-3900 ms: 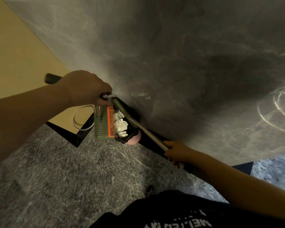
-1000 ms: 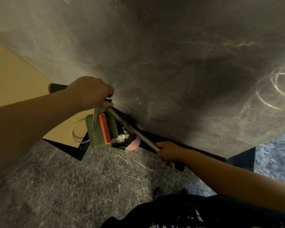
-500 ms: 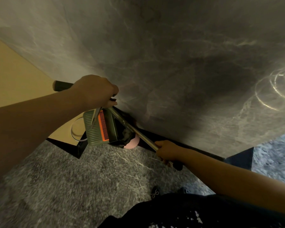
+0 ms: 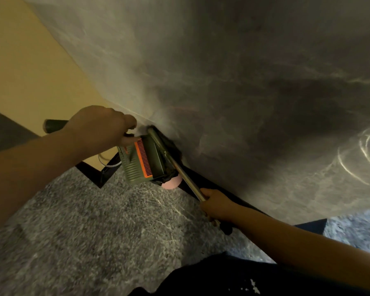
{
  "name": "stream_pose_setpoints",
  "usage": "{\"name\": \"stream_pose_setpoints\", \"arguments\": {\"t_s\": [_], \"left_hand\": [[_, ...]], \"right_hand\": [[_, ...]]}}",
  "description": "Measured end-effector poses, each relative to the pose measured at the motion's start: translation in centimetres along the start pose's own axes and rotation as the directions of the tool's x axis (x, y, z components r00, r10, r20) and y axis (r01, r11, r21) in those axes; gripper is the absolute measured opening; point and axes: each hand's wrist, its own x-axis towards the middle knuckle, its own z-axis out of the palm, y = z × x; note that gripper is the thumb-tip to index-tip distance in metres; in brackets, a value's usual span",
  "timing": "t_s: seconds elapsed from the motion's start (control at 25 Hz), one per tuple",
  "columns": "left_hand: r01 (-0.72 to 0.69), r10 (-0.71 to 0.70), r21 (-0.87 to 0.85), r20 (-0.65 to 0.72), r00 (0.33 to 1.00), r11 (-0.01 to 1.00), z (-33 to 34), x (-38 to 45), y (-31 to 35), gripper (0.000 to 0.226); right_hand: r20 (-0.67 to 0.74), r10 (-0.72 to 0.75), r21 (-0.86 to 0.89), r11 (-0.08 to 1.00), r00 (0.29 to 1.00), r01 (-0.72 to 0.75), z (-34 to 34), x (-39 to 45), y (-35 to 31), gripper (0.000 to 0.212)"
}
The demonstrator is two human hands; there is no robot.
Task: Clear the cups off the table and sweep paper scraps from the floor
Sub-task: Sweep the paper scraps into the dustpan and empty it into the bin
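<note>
**A Count of What Lies Below**

Two hands: the left hand (image 4: 98,127) and the right hand (image 4: 217,204), each curled round one handle. One green dustpan (image 4: 144,160) with one orange comb strip (image 4: 143,158). One metal broom handle (image 4: 179,171). One pink bin (image 4: 171,183), partly hidden. One grey marbled table (image 4: 244,82). One clear ring (image 4: 104,162) on one yellow surface (image 4: 26,67).

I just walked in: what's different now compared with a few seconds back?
The white paper scraps seen in the green dustpan are gone from view; its tray looks empty. The left hand still grips the dustpan handle, the right hand the broom handle.
</note>
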Motion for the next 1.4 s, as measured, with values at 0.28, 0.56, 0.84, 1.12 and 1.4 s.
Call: {"name": "stream_pose_setpoints", "arguments": {"t_s": [0.28,0.56,0.84,1.12,1.4], "left_hand": [[0.188,-0.189,-0.103,0.0,0.982,0.977,0.6,-10.9,-2.5,0.047],[0.471,-0.491,-0.31,0.012,0.871,0.826,3.9,-25.5,-1.9,0.036],[0.794,-0.751,-0.411,0.308,0.584,0.448,10.6,-38.1,3.7,0.032],[0.914,-0.834,-0.406,0.503,0.227,0.003,16.3,-45.9,13.1,0.033],[0.849,-0.725,-0.27,0.667,-0.175,-0.454,21.4,-46.7,21.9,0.036]], "right_hand": [[-0.013,-0.042,0.021,0.999,0.999,0.042,6.2,-2.0,-2.9,0.026],[0.069,-0.041,-0.109,0.993,0.997,0.048,15.5,-3.0,-5.2,0.035],[0.203,-0.004,-0.314,0.947,0.979,0.069,24.0,-2.8,-5.6,0.003],[0.361,0.075,-0.479,0.87,0.93,0.116,29.6,-0.8,-5.6,0.011],[0.512,0.211,-0.656,0.721,0.833,0.221,32.4,3.5,-7.2,0.023]]}}
